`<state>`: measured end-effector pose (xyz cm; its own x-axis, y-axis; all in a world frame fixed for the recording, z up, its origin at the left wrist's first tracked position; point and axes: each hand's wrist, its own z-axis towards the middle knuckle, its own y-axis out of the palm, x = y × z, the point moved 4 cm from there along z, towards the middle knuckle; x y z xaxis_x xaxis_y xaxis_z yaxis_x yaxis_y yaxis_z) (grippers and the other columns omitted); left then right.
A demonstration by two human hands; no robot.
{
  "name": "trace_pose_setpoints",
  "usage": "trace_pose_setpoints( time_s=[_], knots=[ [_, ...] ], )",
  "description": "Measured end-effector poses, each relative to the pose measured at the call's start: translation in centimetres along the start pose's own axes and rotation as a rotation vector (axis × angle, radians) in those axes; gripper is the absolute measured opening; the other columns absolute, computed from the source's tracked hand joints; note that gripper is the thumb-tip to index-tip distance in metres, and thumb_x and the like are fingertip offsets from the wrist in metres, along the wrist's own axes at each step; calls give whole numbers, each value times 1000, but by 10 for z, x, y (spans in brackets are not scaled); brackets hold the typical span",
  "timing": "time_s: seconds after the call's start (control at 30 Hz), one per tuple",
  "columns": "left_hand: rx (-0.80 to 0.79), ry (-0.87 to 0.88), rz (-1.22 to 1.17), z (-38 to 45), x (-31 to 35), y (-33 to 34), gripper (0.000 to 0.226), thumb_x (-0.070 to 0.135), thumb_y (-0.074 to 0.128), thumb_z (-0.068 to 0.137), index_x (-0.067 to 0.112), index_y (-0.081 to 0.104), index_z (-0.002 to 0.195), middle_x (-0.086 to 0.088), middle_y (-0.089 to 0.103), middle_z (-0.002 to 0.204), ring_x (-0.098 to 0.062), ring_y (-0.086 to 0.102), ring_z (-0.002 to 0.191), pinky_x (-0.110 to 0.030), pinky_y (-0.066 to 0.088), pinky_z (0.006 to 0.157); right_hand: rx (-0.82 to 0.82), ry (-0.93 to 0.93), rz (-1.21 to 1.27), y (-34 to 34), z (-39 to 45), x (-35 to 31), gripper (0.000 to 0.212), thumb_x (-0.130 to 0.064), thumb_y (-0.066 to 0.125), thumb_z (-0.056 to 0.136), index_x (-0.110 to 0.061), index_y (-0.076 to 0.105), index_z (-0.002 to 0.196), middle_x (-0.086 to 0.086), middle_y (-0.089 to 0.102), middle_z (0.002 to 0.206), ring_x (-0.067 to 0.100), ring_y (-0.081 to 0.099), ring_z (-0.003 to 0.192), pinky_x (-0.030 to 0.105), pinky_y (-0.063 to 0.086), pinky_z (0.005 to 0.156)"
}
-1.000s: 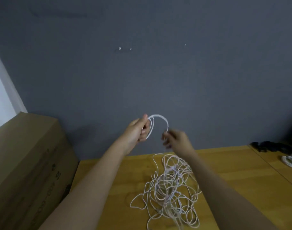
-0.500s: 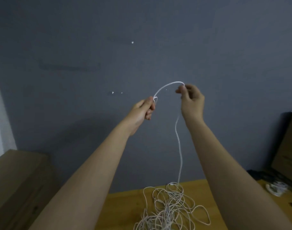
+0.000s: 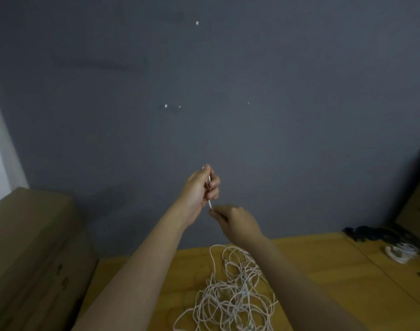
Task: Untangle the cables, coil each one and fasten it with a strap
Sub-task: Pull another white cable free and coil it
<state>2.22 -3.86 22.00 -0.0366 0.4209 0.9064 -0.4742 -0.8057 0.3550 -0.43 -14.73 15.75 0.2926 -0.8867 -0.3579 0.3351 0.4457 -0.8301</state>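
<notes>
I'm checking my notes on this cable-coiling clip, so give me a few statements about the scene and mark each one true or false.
1. The left hand grips a white cable. True.
2. The right hand lies flat on the table. False: it is raised, pinching the cable just below the left hand.
3. A tangled pile of white cable lies on the table. True.
4. The wall is bright yellow. False: it is dark grey.
5. A cardboard box stands at the left. True.
</notes>
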Motion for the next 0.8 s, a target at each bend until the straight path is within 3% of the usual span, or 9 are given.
trace_pose_setpoints(
  time_s=[0.13, 0.2, 0.4, 0.5, 0.57, 0.67, 0.73, 0.8],
  knots=[
    [125, -10, 165, 1, -35, -24, 30, 26, 29, 106, 15, 39, 80, 4, 49, 61, -9, 43, 42, -19, 40, 50, -52, -131, -109, 33, -19, -5, 32, -29, 40, 100, -19, 54, 127, 6, 59, 99, 30, 58, 83, 36, 41, 61],
    [190, -20, 212, 4, -52, -37, 29, 27, 30, 105, 15, 40, 81, 2, 53, 66, -10, 50, 44, -20, 45, 51, -67, -183, -106, 46, -30, -4, 36, -25, 41, 99, -19, 50, 134, 7, 58, 101, 31, 58, 84, 36, 42, 61],
    [241, -50, 208, -1, -101, -64, 14, 24, 28, 105, 19, 36, 96, -4, 59, 86, -9, 66, 54, -20, 55, 59, -5, -114, 52, 62, -55, 0, 23, -31, 55, 96, -16, 67, 107, 4, 67, 93, 27, 65, 78, 37, 49, 60],
    [227, -86, 209, -7, -117, -68, 11, 25, 26, 105, 17, 33, 102, -3, 63, 93, -10, 69, 61, -18, 54, 61, 51, -181, -127, 67, -62, -4, 15, -26, 65, 87, -15, 73, 96, 5, 64, 74, 28, 64, 64, 32, 49, 48],
    [189, -125, 268, -13, -127, -70, 12, 24, 25, 106, 17, 33, 101, -2, 64, 95, -10, 70, 64, -18, 53, 61, 82, -267, -209, 73, -68, -1, 17, -15, 72, 81, -15, 74, 98, 6, 58, 71, 27, 59, 64, 32, 48, 51],
    [113, -216, 389, -27, -141, -74, 16, 26, 25, 106, 20, 33, 94, 3, 65, 97, -9, 70, 68, -18, 51, 60, 92, -333, -178, 79, -78, 3, 31, 0, 68, 78, -10, 71, 107, 8, 60, 83, 27, 56, 73, 36, 47, 61],
    [88, -277, 448, -38, -151, -79, 15, 28, 26, 105, 19, 34, 95, 10, 69, 91, -5, 68, 65, -15, 48, 53, 134, -334, -70, 80, -84, 4, 21, -7, 64, 86, -8, 67, 107, 8, 63, 93, 25, 57, 79, 35, 49, 66],
    [75, -322, 506, -50, -160, -84, 15, 28, 29, 105, 20, 36, 95, 16, 70, 80, -2, 67, 62, -13, 48, 53, 215, -269, -25, 79, -87, 8, 22, -26, 66, 87, -12, 61, 102, 6, 64, 88, 21, 57, 76, 31, 47, 61]
  ],
)
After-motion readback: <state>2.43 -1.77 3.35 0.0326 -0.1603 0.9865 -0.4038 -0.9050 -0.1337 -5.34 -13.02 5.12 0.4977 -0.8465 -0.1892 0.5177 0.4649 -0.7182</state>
